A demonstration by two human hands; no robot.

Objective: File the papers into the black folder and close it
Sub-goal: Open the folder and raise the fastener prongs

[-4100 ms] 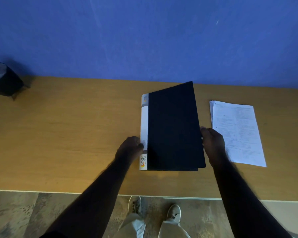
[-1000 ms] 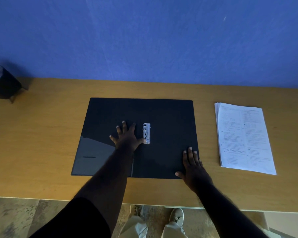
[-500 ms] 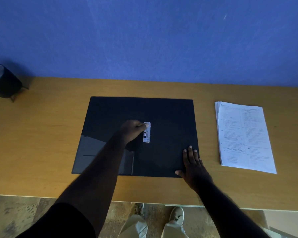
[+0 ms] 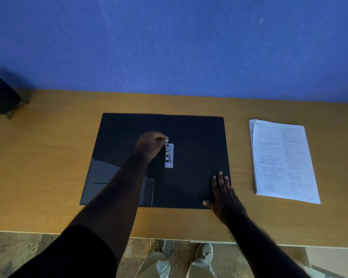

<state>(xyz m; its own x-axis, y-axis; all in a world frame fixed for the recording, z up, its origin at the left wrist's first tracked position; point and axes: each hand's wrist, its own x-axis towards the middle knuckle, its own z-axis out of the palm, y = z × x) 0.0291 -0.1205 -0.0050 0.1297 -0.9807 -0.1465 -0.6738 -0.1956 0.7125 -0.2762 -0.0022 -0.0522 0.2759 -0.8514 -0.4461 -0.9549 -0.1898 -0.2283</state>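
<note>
The black folder (image 4: 197, 137) lies opened flat in the middle of the wooden desk (image 4: 48, 157). A small metal clip mechanism (image 4: 169, 156) sits at its centre fold. My left hand (image 4: 150, 146) is over the left half, fingers pinched on the top end of the clip's lever. My right hand (image 4: 223, 194) rests flat, fingers spread, on the folder's near right corner. The stack of printed white papers (image 4: 282, 160) lies on the desk to the right of the folder, apart from it and untouched.
A dark round container (image 4: 0, 97) stands at the desk's far left by the blue wall. The desk's front edge runs below my arms, with floor and my shoes beneath it.
The folder went from closed to opened flat. Over the last second my left hand moved from lying flat beside the clip to pinching its top end. My right hand stayed put.
</note>
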